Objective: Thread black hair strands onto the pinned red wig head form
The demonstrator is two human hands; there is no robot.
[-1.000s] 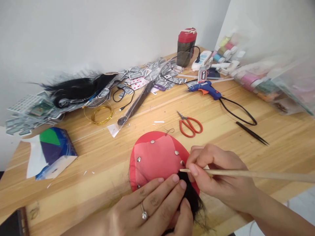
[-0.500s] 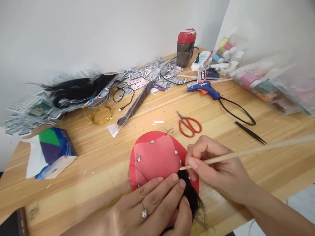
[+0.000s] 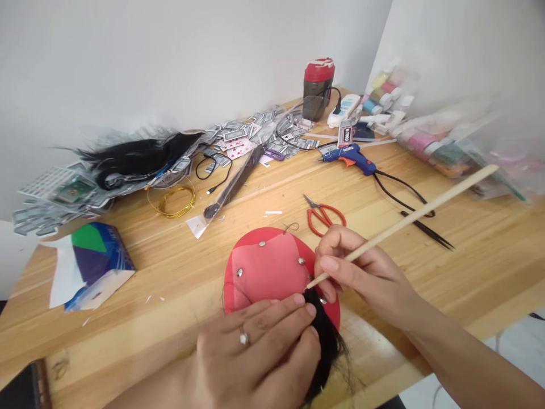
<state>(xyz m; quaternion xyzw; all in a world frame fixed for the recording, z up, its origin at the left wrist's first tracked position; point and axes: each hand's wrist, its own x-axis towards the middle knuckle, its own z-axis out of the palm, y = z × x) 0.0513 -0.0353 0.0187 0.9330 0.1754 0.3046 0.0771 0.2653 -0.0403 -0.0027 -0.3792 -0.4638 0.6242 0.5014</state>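
Note:
A round red disc (image 3: 230,301) has a pink fabric piece (image 3: 268,267) over it, with several small silvery studs around the edge. On its lower right lies a lock of black hair (image 3: 326,346). My left hand (image 3: 255,346), wearing a ring, presses its fingers together on the hair and disc; its thumb side curls round the lock. Pinched in my right hand (image 3: 366,272) is a thin wooden stick (image 3: 413,216), its tip touching the hair's upper end beside the left fingertips. The lower part of the disc is hidden under my left hand.
Red-handled scissors (image 3: 315,205), a blue glue gun (image 3: 351,156) with its cord, and black tweezers (image 3: 426,231) lie beyond my right hand. Farther left are gold wire (image 3: 175,203), more black hair (image 3: 145,156) and scattered cards. A phone (image 3: 23,386) sits at the lower left.
The stick's far end has swung upward, so it stands steeper, while its tip stays at the hair. My left thumb has drawn in toward the fingers.

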